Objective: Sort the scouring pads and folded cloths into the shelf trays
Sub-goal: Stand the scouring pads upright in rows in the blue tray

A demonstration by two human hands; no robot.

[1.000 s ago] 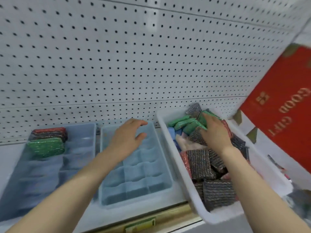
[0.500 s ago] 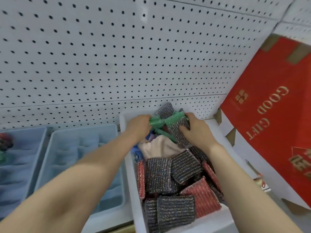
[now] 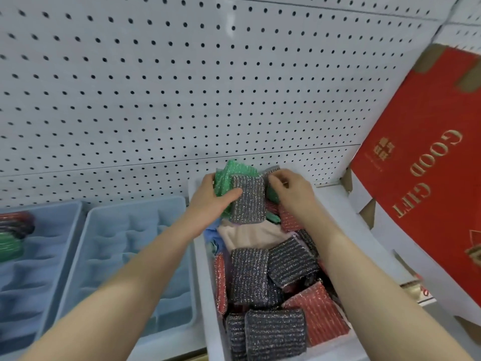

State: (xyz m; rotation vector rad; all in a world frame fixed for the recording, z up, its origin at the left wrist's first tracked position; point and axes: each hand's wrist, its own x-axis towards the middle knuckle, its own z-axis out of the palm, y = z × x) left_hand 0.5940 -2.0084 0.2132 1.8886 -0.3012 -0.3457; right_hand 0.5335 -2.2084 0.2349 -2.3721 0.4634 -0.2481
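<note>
Head view: left hand (image 3: 208,198) grips a bunch of green scouring pads (image 3: 229,175) with a dark silver-flecked pad (image 3: 247,199) in front, thumb across its face, held up over the far end of the white bin (image 3: 200,256). Right hand (image 3: 292,191) pinches the top edge of another dark pad (image 3: 272,171) just beside that bunch. Bin holds more dark and red pads (image 3: 316,313) plus a beige folded cloth (image 3: 250,235); two blue shelf trays (image 3: 135,256) sit left of it, the far-left tray (image 3: 39,269) with red and green pads at its back end.

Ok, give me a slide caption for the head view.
Left hand gripping gathered scouring pads above the white bin.
</note>
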